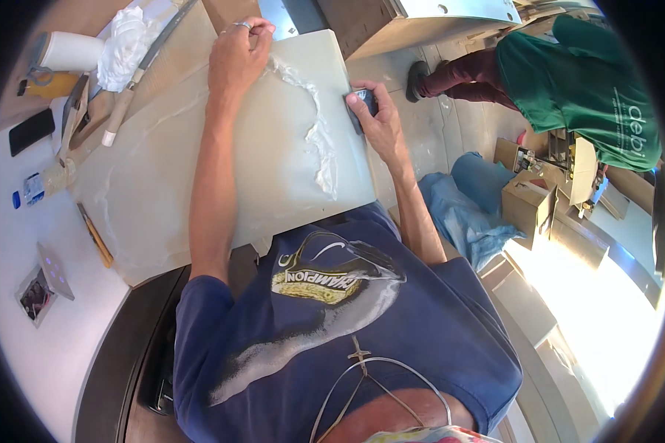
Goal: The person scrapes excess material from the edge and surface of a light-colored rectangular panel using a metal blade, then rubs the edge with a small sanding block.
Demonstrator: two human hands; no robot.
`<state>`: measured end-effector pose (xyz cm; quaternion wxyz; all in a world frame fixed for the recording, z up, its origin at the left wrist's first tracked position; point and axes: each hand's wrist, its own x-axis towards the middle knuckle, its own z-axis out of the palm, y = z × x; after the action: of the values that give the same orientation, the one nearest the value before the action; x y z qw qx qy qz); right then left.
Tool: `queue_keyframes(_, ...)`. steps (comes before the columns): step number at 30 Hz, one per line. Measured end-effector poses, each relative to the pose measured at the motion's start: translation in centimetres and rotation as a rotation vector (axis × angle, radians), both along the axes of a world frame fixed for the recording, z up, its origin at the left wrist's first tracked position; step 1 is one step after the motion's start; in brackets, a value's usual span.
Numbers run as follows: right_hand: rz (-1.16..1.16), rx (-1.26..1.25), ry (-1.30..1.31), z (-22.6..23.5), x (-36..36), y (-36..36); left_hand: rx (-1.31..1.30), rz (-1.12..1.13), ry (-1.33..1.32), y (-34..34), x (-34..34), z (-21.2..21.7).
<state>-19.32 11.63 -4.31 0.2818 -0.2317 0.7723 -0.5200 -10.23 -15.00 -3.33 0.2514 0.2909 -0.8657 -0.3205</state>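
Note:
In front of me lies a pale, milky panel (273,170), its near edge close to my shirt. A ragged strip of white, film-like material (319,144) runs down its right part. Over the panel's far edge, my left hand (236,63) has its fingers closed in a pinch near the strip's upper end; anything between the fingertips is too small to make out. My right hand (380,122) grips a dark, flat, rectangular block (363,107) against or just beside the panel's right edge, thumb on top. The block's exact kind cannot be told.
To the left lie a black phone (32,133), plastic bottle (44,184), wooden-handled tool (96,236), white roll (70,53), crumpled white cloth or paper (125,48) and long tool (129,100). A person in green (576,88) stands right, near a cardboard box (528,207) and blue sheeting (465,221).

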Motion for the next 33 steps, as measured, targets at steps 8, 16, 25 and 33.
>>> queue_keyframes(8, 0.121, 0.455, 0.387, 3.1, 0.1, -0.7, -0.151, -0.07, 0.05, -0.5, -0.4, -0.1)
queue_keyframes(16, 0.209, 0.625, 0.628, 4.8, -0.2, -0.5, -0.056, -0.049, -0.078, 0.3, -0.9, 1.1)
queue_keyframes(25, 0.097, 0.503, 0.379, 2.9, 0.9, -0.6, -0.092, -0.051, -0.084, 0.2, -0.3, 0.4)
queue_keyframes(33, -0.026, 0.04, 0.04, 0.4, 1.4, 0.4, -0.007, -0.069, -0.125, 0.3, -0.5, 0.8)
